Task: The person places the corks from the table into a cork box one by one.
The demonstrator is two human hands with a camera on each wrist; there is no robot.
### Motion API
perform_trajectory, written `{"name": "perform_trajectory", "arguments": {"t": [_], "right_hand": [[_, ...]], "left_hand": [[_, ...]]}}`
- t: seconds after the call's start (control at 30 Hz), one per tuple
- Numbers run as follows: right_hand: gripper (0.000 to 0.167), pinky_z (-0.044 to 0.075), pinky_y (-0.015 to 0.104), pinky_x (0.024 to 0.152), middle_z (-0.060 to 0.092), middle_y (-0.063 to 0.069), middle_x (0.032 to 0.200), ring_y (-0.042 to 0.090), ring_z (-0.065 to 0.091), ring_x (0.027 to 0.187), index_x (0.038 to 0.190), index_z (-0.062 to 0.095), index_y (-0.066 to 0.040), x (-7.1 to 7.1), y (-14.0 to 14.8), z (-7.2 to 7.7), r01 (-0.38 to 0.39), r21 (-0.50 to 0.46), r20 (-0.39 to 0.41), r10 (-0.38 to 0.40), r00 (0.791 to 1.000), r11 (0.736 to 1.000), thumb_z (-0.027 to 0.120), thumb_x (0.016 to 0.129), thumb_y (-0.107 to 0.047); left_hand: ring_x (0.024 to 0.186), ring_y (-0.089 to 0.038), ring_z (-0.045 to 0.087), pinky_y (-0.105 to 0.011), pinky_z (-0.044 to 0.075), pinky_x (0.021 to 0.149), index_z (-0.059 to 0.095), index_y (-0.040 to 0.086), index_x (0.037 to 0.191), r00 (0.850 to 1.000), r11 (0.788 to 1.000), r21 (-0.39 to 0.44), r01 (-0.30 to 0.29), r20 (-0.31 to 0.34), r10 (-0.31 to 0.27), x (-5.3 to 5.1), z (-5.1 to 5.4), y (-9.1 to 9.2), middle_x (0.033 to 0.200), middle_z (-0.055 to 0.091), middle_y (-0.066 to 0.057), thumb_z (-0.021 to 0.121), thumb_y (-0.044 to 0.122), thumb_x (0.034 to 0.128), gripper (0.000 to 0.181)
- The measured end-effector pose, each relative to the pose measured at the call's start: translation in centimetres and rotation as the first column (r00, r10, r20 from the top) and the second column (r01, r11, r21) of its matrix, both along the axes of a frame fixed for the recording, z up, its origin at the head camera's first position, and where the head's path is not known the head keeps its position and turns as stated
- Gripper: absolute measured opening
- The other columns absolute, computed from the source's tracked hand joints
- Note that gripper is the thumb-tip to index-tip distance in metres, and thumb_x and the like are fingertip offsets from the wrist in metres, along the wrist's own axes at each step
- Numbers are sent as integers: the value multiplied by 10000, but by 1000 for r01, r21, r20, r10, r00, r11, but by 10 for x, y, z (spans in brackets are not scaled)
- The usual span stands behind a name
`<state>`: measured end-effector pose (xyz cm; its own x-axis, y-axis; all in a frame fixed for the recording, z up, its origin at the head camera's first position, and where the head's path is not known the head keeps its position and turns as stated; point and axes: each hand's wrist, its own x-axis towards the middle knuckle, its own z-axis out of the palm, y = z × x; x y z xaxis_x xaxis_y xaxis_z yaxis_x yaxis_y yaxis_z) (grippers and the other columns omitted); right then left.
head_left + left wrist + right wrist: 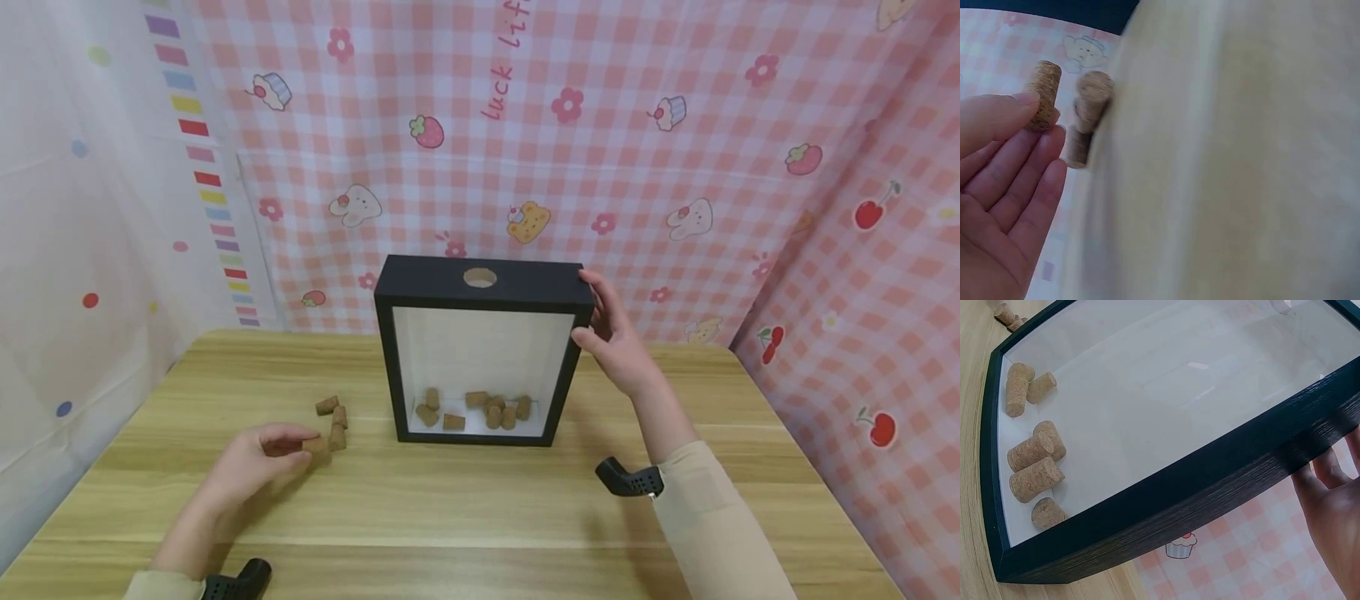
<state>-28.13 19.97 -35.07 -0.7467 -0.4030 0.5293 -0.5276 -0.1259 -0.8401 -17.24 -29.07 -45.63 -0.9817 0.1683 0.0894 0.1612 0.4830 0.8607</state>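
Observation:
A cork point(1045, 94) is pinched between the thumb and fingers of my left hand point(258, 462), low over the left part of the table. Close beside it several loose corks point(338, 425) lie on the wood. My right hand point(618, 346) grips the upper right corner of a black-framed box point(480, 442), thumb at the front edge and fingers on the side. The box stands upright, with a clear front and a round hole point(480, 277) in its top. Inside, along the bottom, lie several corks point(1036, 478).
The wooden table point(480, 508) carries the box near its back edge. Behind hangs a pink checked curtain point(480, 183), and more cloth hangs at both sides. A black strap-mounted device point(626, 479) sits at the right wrist, with another point(243, 579) at the left.

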Motion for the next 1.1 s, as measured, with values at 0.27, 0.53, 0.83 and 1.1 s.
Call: {"name": "perform_trajectory", "arguments": {"t": [0.27, 0.53, 0.83, 1.1], "right_hand": [[652, 432, 256, 996, 321, 48, 1556, 203, 398, 1324, 1516, 328, -291, -1, 1, -1, 2, 2, -1, -2, 1000, 1000, 669, 968, -199], [660, 428, 259, 1003, 327, 52, 1551, 210, 396, 1325, 1515, 333, -273, -1, 1, 0, -3, -1, -15, 3, 1000, 1000, 683, 958, -217], [651, 421, 258, 1008, 323, 45, 1551, 207, 391, 1327, 1508, 338, -283, -1, 0, 0, -10, -9, -15, 10, 1000, 1000, 680, 961, -201], [645, 425, 254, 989, 310, 42, 1555, 198, 392, 1318, 1507, 333, -294, -1, 0, 0, -18, -11, -9, 18, 1000, 1000, 668, 968, -178]], "left_hand": [[909, -41, 652, -214, 546, 758, 680, -20, 1168, 992, 1000, -26, -14, -126, 11, -6, 38, 8, 1079, 702, -149, 725, 97, 913, 284], [937, -41, 643, -167, 533, 775, 690, -12, 1182, 943, 999, 35, -3, -333, 14, -12, 89, 22, 1055, 704, 36, 695, 38, 927, 260], [1002, -88, 622, -168, 504, 878, 714, -33, 1149, 853, 994, 77, 73, -521, -22, -18, 144, 57, 1098, 691, -4, 692, -126, 858, 306], [1076, -120, 615, -216, 496, 933, 709, -26, 1175, 818, 986, 68, 152, -569, -87, -22, 185, 95, 1151, 682, -136, 686, -103, 873, 312]]}}
